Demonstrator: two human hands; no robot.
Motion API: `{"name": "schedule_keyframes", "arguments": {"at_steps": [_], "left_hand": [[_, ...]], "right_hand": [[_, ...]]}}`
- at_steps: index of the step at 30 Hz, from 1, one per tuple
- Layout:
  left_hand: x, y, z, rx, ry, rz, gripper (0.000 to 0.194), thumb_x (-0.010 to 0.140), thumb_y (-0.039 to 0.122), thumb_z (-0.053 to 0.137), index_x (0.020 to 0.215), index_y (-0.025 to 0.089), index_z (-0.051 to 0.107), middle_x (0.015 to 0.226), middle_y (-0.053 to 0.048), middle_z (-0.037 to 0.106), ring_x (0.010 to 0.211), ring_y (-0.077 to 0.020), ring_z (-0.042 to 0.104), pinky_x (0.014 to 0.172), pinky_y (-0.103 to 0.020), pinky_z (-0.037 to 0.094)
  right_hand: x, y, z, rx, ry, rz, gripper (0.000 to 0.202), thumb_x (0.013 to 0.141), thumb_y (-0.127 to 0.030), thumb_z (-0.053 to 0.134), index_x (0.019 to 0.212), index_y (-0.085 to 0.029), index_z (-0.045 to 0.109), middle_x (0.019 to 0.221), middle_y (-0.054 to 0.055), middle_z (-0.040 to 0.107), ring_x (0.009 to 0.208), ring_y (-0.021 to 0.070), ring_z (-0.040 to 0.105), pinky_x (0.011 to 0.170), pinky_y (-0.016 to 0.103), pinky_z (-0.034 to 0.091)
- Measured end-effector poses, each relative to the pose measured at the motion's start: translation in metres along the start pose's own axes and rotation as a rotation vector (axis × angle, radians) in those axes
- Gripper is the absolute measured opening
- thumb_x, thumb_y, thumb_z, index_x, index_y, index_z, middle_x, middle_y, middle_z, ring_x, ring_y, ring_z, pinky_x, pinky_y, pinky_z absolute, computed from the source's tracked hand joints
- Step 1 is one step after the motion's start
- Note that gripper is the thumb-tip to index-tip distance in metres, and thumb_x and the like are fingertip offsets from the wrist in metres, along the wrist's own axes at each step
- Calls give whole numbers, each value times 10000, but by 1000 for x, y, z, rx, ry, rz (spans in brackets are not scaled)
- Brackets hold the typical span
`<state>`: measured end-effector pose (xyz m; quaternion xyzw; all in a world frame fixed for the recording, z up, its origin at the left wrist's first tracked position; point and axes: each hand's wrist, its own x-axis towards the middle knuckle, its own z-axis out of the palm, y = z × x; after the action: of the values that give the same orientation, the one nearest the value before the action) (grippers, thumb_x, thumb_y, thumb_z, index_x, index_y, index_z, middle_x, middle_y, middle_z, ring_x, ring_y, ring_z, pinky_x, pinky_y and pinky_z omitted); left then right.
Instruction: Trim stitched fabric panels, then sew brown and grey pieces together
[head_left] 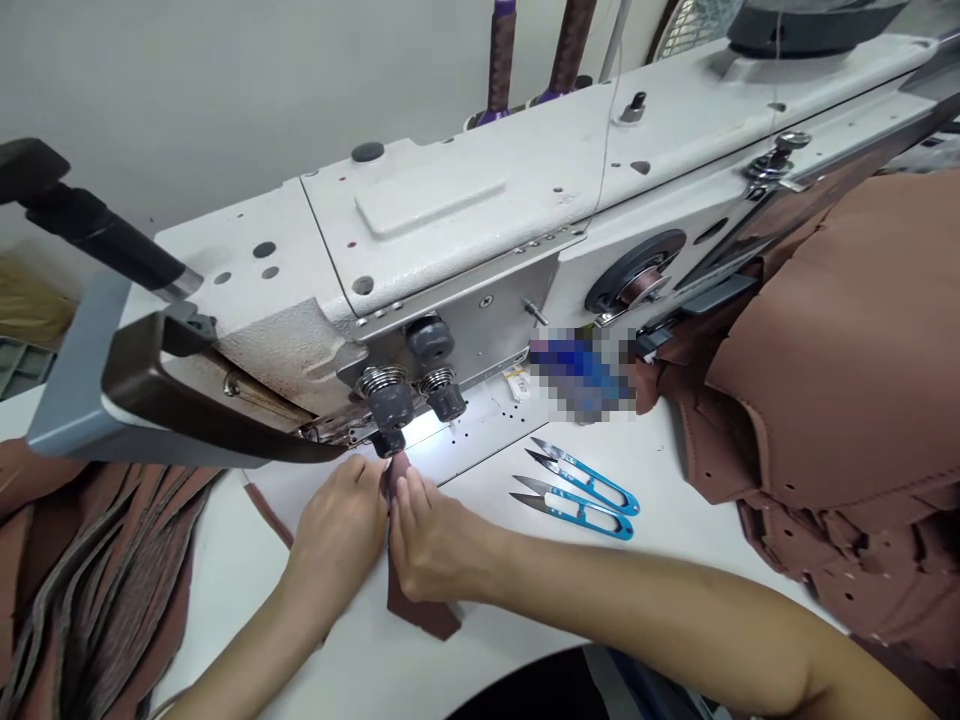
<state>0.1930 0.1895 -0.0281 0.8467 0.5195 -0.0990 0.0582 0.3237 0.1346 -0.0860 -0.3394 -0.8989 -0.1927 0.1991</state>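
Observation:
A brown leather piece lies beneath both hands, its upper end by the needle area of a white sewing machine. My left hand is closed at the left edge of the leather, its fingertips hidden close under the machine's head. My right hand presses on the leather from the right, fingers together and pointing toward the needle area. The two hands are almost touching. The machine's light shines on the bed just beyond them. The needle itself is hidden.
Two blue thread snips lie right of my right hand. Brown leather pieces are stacked at the right and bunched at the left. Thread spools stand behind the machine. A black lever juts out at the left.

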Motion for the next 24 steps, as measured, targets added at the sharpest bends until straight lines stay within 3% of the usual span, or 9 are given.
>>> {"name": "schedule_keyframes", "arguments": {"at_steps": [7,12,15,24], "left_hand": [[-2,6,1,43,29,75,224,852,82,419,853,158,629,849,-76,615,783,-198,596,696,-293,478],[5,8,0,11,-22,71,236,856,65,420,862,157,637,854,-70,625,811,-198,596,718,-296,478],[8,8,-1,3,-61,71,262,848,37,408,831,154,642,853,-75,634,820,-205,597,729,-301,479],[18,1,6,19,-11,57,291,833,30,390,911,138,649,907,-110,666,887,-241,610,795,-339,478]], "right_hand": [[3,-9,0,-11,36,27,312,795,-44,428,963,138,617,934,366,632,893,439,648,668,570,488],[6,-5,-1,2,-16,16,343,803,-92,455,989,149,612,957,374,623,919,460,634,678,590,478],[8,-3,1,12,3,21,326,795,-82,465,969,146,620,952,366,629,915,450,639,683,576,489],[8,-12,2,-6,33,67,336,825,-80,398,968,115,632,952,357,636,893,419,658,700,589,509]]}}
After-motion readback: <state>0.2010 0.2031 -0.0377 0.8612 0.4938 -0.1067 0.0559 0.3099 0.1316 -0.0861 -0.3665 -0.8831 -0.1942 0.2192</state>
